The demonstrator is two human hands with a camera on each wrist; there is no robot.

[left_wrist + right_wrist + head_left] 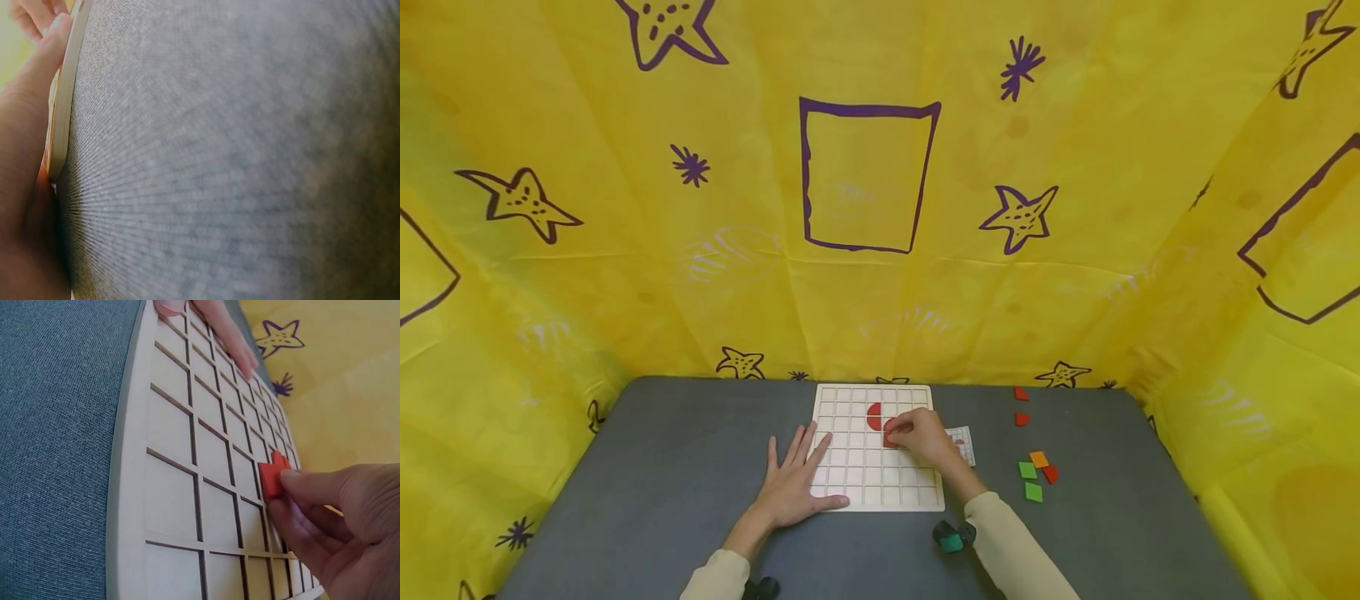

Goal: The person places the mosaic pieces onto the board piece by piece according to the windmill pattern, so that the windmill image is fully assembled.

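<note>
A pale wooden grid board with square cells lies on the dark table. My left hand rests at its left edge, fingers spread and straight, thumb across the lower left corner. Over the upper right part of the board, my right hand pinches a red piece between thumb and fingers, down at a cell. Directly left and up from it, two red quarter-round pieces sit in the grid, forming a half disc. Another red piece shows just beyond the pinched one, partly covered by the fingers.
A small printed card lies right of the board, partly behind my right wrist. Farther right are loose pieces: an orange square, two green ones and several red ones. A yellow patterned curtain hangs behind the table.
</note>
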